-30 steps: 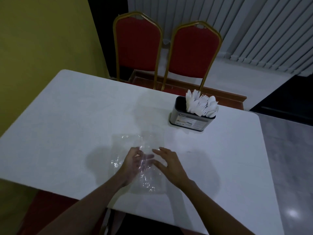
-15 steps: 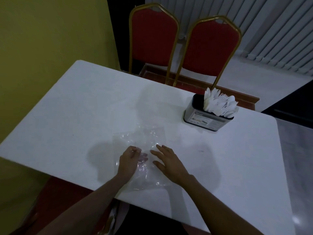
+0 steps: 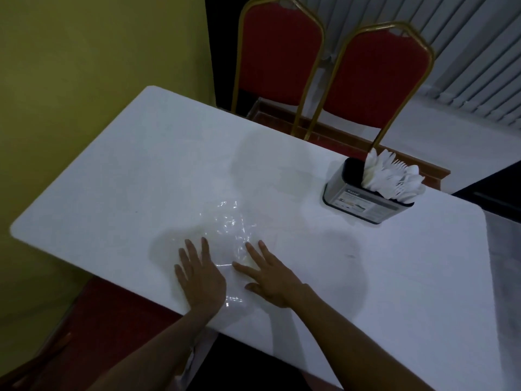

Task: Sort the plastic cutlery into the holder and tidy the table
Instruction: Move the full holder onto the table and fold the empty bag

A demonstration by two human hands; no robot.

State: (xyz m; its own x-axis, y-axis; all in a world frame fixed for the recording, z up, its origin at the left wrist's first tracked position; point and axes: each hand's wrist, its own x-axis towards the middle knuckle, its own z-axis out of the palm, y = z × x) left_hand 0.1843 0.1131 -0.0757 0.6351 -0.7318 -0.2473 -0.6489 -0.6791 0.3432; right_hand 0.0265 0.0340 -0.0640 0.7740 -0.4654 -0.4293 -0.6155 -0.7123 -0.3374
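A clear plastic bag lies flat and crinkled on the white table near its front edge. My left hand presses on the bag's left side with straight, spread fingers. My right hand lies flat on the bag's right side, fingers also straight. Far right on the table stands a dark metal holder with a label, filled with white plastic cutlery standing upright in it.
Two red chairs with gold frames, one beside the other, stand behind the table's far edge. A yellow wall runs along the left. The floor drops off to the right of the table.
My left hand has uncurled from the bag and now lies flat on it. The right hand stays flat. The view has shifted, so the table sits further right.
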